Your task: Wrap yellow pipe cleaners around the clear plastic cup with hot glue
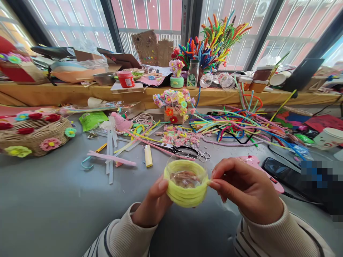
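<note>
My left hand (154,200) is closed around the left side of a small clear cup (186,179), lifted above the grey table and tilted so its inside shows. Light yellow pipe cleaner (187,200) is wound in several rows around the cup's wall, with some bare clear rim above it. At the cup's right side, my right hand (248,189) pinches the yellow pipe cleaner between thumb and forefinger. Just behind the cup lie black-handled scissors (189,150). A pale yellow lighter (148,156) is on the table to the left.
A pink glue gun (261,171) and a black phone (280,169) lie right of my right hand. Loose pipe cleaners (227,123) are heaped behind, near pink and yellow scraps (177,136). Clear glue sticks (109,153) and a flowered basket (34,137) are at left.
</note>
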Motion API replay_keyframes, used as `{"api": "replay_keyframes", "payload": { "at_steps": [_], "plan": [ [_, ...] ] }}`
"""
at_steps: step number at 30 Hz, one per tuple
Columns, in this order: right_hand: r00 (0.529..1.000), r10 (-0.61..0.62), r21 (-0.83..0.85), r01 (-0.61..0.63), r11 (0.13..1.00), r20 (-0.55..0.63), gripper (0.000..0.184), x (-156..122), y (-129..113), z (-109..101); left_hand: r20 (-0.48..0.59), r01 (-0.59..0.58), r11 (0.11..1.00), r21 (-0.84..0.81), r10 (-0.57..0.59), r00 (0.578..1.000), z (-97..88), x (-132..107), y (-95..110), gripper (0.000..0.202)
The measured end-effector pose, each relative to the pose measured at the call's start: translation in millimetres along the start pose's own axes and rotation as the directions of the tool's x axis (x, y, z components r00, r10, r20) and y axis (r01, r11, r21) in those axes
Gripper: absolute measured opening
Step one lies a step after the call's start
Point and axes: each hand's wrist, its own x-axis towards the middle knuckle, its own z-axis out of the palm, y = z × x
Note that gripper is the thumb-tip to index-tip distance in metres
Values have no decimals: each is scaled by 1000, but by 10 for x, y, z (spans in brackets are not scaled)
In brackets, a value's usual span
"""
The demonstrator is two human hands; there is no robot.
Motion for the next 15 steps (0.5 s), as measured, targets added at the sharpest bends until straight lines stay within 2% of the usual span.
{"api": "replay_keyframes", "payload": {
  "at_steps": [3, 7, 15],
  "plan": [
    [1000, 10, 54, -9, 999, -17, 23, 5, 16, -6, 68, 47, 999, -10, -47, 997, -11, 6, 13, 53],
    [1000, 12, 59, -13, 998, 5, 39, 21, 20, -13, 148, 46, 998, -32, -41, 988, -3, 30, 19, 50],
    [998, 1, -72, 4, 997, 65, 32, 30, 29, -37, 131, 71, 997, -11, -69, 989, 5, 55, 6, 52]
  ]
}}
